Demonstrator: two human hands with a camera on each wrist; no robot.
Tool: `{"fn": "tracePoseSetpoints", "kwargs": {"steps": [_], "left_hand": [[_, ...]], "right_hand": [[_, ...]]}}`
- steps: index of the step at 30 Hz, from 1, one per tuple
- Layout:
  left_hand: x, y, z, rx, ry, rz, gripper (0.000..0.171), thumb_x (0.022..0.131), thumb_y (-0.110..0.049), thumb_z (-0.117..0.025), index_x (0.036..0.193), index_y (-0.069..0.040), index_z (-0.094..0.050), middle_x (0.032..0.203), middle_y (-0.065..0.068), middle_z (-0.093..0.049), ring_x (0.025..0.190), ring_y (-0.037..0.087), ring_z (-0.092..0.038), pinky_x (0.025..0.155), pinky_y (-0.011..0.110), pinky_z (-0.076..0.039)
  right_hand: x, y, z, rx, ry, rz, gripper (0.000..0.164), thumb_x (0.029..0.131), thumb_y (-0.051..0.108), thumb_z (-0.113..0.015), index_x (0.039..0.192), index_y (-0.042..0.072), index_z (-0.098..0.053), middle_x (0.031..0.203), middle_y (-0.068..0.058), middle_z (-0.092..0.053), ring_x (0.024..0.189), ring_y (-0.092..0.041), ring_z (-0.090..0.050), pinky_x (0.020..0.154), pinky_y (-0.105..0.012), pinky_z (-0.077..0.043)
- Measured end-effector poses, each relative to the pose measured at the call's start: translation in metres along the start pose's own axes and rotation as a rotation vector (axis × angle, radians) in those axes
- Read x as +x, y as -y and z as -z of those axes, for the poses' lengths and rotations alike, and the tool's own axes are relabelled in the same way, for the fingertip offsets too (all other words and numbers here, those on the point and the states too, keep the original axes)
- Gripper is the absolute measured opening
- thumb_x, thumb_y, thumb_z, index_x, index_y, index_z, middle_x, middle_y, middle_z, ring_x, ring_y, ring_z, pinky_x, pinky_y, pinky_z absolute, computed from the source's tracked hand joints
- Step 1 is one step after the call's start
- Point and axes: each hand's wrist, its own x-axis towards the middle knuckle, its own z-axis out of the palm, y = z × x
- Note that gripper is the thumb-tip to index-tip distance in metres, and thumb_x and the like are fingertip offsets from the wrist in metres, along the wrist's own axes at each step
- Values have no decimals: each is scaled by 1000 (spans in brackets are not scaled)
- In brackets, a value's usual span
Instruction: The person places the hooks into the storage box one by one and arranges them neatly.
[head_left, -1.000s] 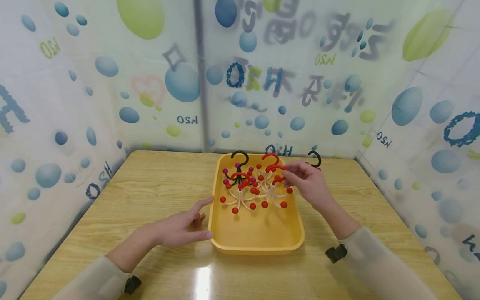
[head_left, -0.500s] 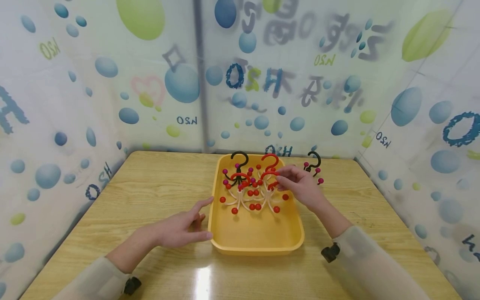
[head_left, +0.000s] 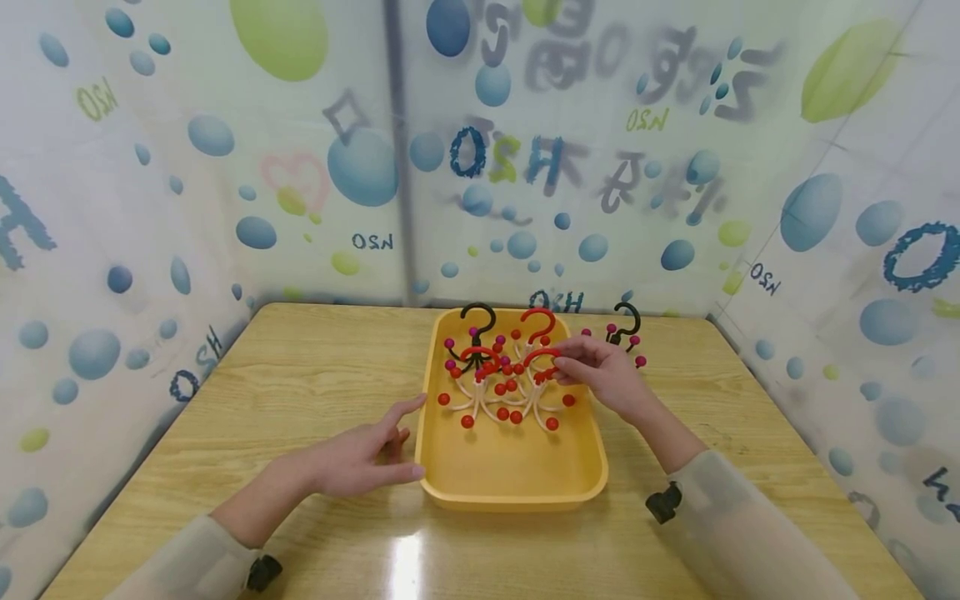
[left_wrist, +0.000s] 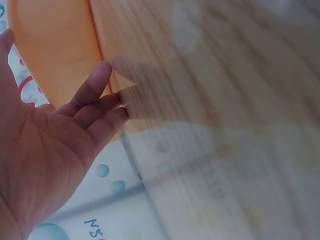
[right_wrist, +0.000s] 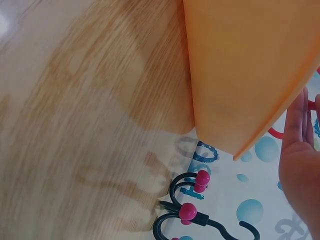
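Observation:
My right hand pinches the red top of a multi-arm hanging hook with white arms and red ball tips. It hangs low over or rests in the yellow plastic basin; I cannot tell which. To its left in the basin sits a similar red-and-white hook, with another red-topped hook behind. A black hook with magenta balls stands at the back left. My left hand touches the basin's left side with thumb and index finger apart; its palm shows in the left wrist view.
Outside the basin, behind my right hand, a second black hook with magenta balls stands on the wooden table. In the right wrist view this black hook appears near the bottom. Printed curtains enclose the table's back and sides.
My right hand has moved left and slightly down, bringing the red-and-white hook closer beside the front left one. More of the black hook on the table shows. The left hand stays put.

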Motion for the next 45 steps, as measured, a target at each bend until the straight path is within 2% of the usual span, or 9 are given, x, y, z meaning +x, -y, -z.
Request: {"fn": "tracePoseSetpoints", "kwargs": {"steps": [4,12,19,25,27,31,34,39,45], "left_hand": [[0,1,0,-6,-3,7,92,95,-61,-61,163,-37,-4,115,6,-65,127,22,-55,110,54,-41],[-1,2,-1,1,0,-2,93,95,-63,-61,163,-38,-2,101,0,-62,111,18,-56,103,49,-45],[0,2,-1,8,0,1,92,95,-62,-60,163,-38,-2,102,1,-62,109,19,-56,99,47,-45],[1,3,-1,8,-1,8,92,95,-62,-61,163,-39,-2,103,-2,-63,128,21,-55,109,51,-42],[1,3,-1,6,0,11,92,95,-62,-60,163,-39,-2,103,-3,-63,129,21,-55,110,52,-42],[1,2,-1,-1,5,13,91,96,-61,-61,163,-39,-2,102,-2,-63,121,19,-56,107,50,-43],[1,2,-1,-3,10,15,92,96,-60,-61,163,-39,-2,102,-1,-63,114,18,-56,105,50,-44],[0,2,-1,-8,10,15,91,96,-60,-61,162,-41,-2,101,-1,-63,116,18,-56,105,50,-44],[1,2,-1,-6,7,9,92,96,-60,-61,163,-39,-2,98,-2,-63,115,17,-56,104,50,-44]], "right_hand": [[0,0,0,-7,0,-8,28,100,22,-68,124,9,-68,112,-20,-71,96,-26,-73,91,-54,-56],[2,-2,0,-21,1,-19,33,100,19,-67,128,2,-64,117,-24,-69,102,-38,-72,92,-53,-56],[0,-1,2,-31,11,-20,32,100,21,-68,128,7,-65,123,-27,-66,101,-34,-73,90,-51,-57],[-3,-2,7,-30,0,-14,32,100,20,-68,130,10,-64,128,-26,-64,102,-34,-73,89,-49,-58],[-4,-3,9,-34,-6,-18,33,100,21,-68,131,11,-63,130,-25,-64,102,-33,-73,88,-46,-59],[-8,-6,16,-57,-25,-32,37,98,25,-70,132,12,-63,129,-20,-65,100,-30,-74,84,-39,-60],[-12,-8,22,-54,-33,-36,41,98,25,-70,134,8,-61,128,-24,-63,98,-29,-74,85,-42,-60],[-18,-12,30,-60,-41,-46,44,99,25,-69,136,3,-59,129,-26,-62,95,-27,-74,85,-44,-60],[-25,-19,37,-73,-37,-56,41,99,27,-69,132,4,-61,132,-26,-62,97,-31,-73,84,-44,-60]]}}
